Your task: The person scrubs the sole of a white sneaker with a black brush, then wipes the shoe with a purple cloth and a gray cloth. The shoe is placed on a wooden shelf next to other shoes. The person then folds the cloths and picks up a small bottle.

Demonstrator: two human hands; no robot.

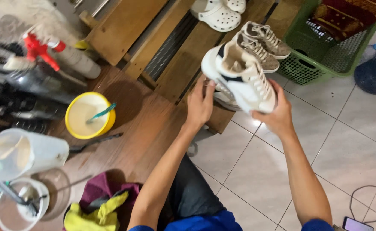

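Both hands are lifting a white sneaker (241,79) above the bench (183,64) — left hand (199,105) closing on the heel, right hand (276,115) cupping the toe; probably light, soft-sided — the stiff sole looks the best grip.

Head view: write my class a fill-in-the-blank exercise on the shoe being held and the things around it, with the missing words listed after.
1. Both hands, left hand and right hand, hold a white ____.
2. The yellow bowl stands on the ____ floor.
3. The pair of tan sneakers lies beside a ____ basket.
4. The spray bottle has a ____ trigger.

Missing words: shoe; wooden; green; red
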